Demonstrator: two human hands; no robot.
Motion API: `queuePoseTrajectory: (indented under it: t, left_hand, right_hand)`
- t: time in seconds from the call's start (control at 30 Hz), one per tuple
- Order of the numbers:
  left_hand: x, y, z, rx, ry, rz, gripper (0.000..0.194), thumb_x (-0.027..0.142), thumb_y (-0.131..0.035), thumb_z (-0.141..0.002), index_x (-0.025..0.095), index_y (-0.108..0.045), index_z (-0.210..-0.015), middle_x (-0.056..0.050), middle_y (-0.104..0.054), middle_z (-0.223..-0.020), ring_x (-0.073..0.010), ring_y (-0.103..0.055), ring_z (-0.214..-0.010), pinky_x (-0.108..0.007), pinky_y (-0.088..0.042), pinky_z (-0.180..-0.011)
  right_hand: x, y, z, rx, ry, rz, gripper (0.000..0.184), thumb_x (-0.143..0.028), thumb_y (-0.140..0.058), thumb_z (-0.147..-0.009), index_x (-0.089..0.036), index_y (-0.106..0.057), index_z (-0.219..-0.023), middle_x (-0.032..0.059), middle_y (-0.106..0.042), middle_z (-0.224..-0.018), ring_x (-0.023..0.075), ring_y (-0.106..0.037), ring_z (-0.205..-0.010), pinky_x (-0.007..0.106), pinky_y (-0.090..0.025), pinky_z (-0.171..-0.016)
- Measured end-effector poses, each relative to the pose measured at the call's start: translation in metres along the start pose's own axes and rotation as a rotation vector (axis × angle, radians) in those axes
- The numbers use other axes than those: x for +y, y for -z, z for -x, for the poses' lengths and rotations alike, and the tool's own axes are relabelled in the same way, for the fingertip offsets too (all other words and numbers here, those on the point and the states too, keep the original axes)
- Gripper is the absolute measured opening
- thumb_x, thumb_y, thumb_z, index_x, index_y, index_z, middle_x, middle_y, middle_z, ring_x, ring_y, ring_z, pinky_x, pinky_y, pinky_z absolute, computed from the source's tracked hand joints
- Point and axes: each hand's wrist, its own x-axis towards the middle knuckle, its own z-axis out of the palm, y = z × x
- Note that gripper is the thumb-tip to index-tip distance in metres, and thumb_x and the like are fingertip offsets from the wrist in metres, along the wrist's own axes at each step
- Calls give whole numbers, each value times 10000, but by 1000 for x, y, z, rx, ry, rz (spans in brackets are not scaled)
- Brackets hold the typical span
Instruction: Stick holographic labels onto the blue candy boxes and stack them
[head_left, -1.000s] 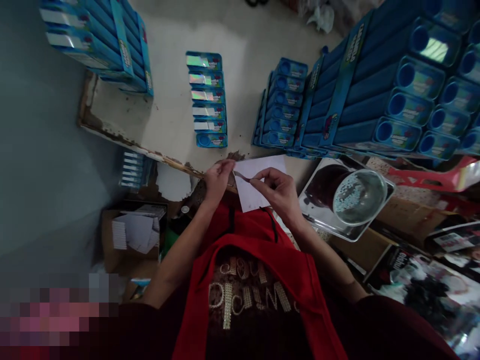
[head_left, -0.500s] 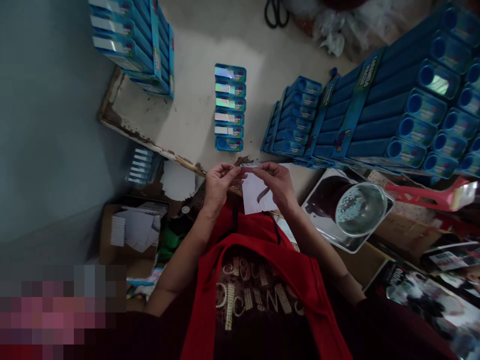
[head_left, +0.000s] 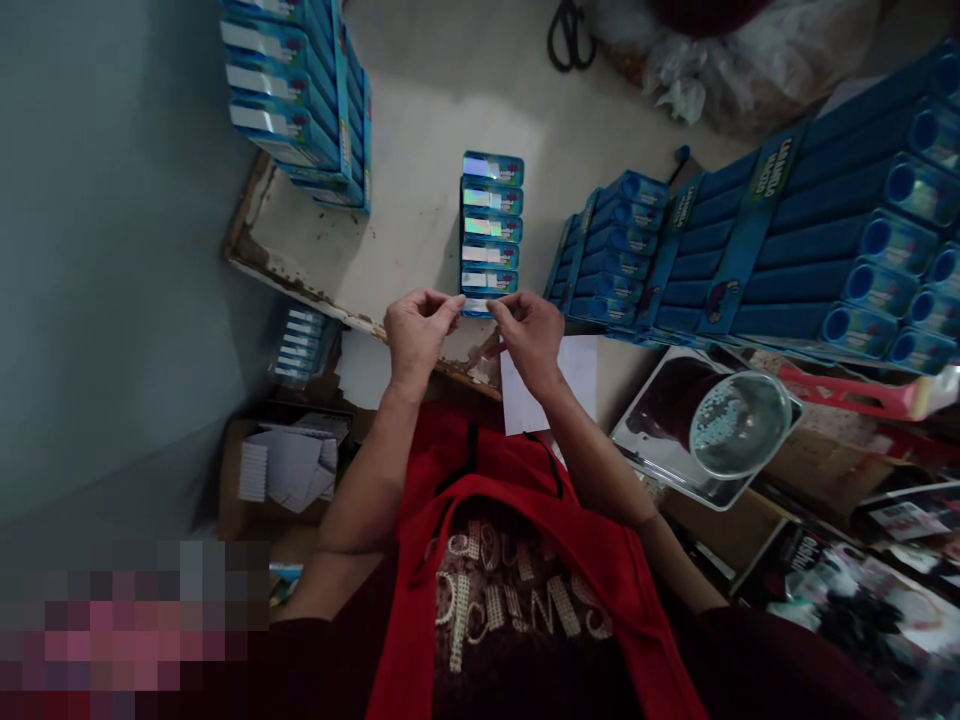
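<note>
A row of small blue boxes (head_left: 491, 228) stands in the middle of the table, most with a shiny silvery sticker across the end facing me. At the nearest box of that row, both hands pinch the ends of a short, pale shiny sticker (head_left: 476, 304). My left hand (head_left: 420, 330) is closed on its left end, thumb against fingers. The right end is between the thumb and fingers of my right hand (head_left: 531, 335). Under my right wrist lies a white sheet (head_left: 566, 375), partly covered by the hand.
Banded blue boxes are stacked at right (head_left: 810, 240) and back left (head_left: 300, 100). Black scissors (head_left: 571, 38) lie at the back. A clear cup (head_left: 741, 425) with pale beads sits in a tray at right. The table's worn edge (head_left: 300, 285) runs along the left front.
Both hands have moved forward from above the white sheet to the nearest box. The strip between them now lies across that box's end. The camera view has shifted slightly.
</note>
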Motion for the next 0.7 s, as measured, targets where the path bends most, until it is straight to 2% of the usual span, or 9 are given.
queuePoseTrajectory:
  t: [0.27, 0.37, 0.43, 0.57, 0.7]
  left_hand:
    - [-10, 2, -4, -58, 75, 84, 312, 446, -912, -811, 175, -759, -784, -29, -739, -690, -145, -680, -610, -247, -565, -607]
    - [-17, 1, -9, -91, 191, 166, 390, 491, -962, -753, 174, -736, -777, -30, -729, -698, -140, -666, -619, -244, -538, -609]
    - [-24, -1, -14, -112, 298, 243, 442, 498, -1005, -694, 176, -715, -781, -20, -711, -701, -133, -655, -630, -237, -516, -612]
    - [-47, -9, -21, -103, 462, 355, 566, 493, -1074, -560, 196, -649, -788, 20, -650, -711, -110, -601, -634, -219, -451, -588]
    - [-71, -19, -32, -69, 535, 356, 593, 521, -1049, -555, 220, -655, -880, 41, -618, -748, -113, -581, -648, -215, -390, -562]
  right_hand:
    - [2, -7, -2, -13, -29, 69, 296, -509, -715, -964, -231, -758, -873, 0, -674, -720, 202, -671, -732, 284, -431, -646]
    - [1, -7, -5, -38, -43, 115, 283, -493, -720, -955, -234, -721, -840, -2, -680, -740, 200, -666, -742, 300, -444, -688]
    - [5, -6, -10, -3, -62, 161, 281, -504, -766, -912, -237, -694, -864, -10, -669, -758, 203, -653, -753, 314, -456, -722]
    - [23, -5, -25, 59, -186, 92, 507, -572, -913, -734, -241, -633, -996, -30, -636, -783, 222, -660, -810, 319, -482, -745]
    - [36, 0, -39, -85, -310, -132, 699, -602, -983, -603, -234, -626, -1077, -48, -636, -745, 207, -659, -756, 291, -475, -674]
